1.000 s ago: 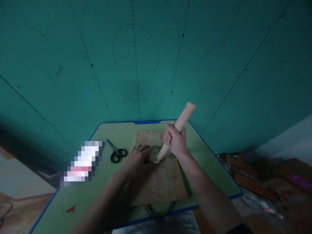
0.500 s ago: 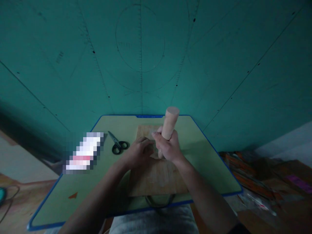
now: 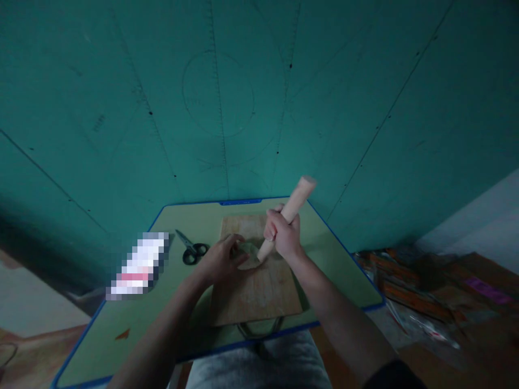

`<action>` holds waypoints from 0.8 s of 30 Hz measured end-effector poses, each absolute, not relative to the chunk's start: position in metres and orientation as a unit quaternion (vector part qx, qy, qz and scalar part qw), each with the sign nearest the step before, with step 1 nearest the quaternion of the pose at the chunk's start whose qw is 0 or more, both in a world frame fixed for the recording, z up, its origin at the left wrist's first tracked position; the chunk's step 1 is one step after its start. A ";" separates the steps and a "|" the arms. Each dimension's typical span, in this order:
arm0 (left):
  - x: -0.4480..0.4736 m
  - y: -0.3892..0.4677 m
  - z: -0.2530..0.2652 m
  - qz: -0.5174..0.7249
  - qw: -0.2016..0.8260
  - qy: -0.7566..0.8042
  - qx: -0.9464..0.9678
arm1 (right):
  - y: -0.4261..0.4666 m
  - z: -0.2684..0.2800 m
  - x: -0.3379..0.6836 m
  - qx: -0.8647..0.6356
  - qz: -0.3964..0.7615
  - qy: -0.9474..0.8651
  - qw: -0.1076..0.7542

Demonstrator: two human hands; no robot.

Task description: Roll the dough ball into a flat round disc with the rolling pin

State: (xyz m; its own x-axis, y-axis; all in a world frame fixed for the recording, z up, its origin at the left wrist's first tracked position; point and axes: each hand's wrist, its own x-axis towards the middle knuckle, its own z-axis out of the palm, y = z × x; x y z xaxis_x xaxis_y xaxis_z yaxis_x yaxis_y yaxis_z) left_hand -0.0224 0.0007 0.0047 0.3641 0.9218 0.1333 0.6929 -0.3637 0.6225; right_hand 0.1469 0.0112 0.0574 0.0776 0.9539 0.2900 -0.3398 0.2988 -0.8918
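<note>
My right hand is closed round the middle of a pale wooden rolling pin, which stands tilted with its top leaning right and away. Its lower end is at the edge of a clear plastic bag on a wooden cutting board. My left hand rests at the bag's left side, its fingers curled over and holding that edge. The bag's contents are too dim and blurred to make out.
Black-handled scissors lie left of the board, with a blurred-out bright object beyond them. A small orange scrap is on the blue-edged table. A green wall rises behind; boxes stand on the right.
The rolling pin now tilts further to the right, and its lower end shows more. More of the bag is visible between the hands. The whole view has shifted slightly.
</note>
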 end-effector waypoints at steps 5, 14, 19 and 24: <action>-0.021 -0.001 0.006 0.222 0.221 0.493 0.812 | 0.011 0.064 0.150 -0.285 0.482 -0.468 0.683; -0.016 -0.004 0.006 0.210 0.239 0.520 0.793 | 0.003 0.043 0.144 -0.323 0.473 -0.479 0.665; -0.015 -0.004 0.003 0.220 0.233 0.513 0.797 | 0.007 0.043 0.141 -0.337 0.477 -0.526 0.618; -0.013 -0.004 0.003 0.226 0.221 0.512 0.799 | 0.007 0.041 0.141 -0.338 0.500 -0.534 0.593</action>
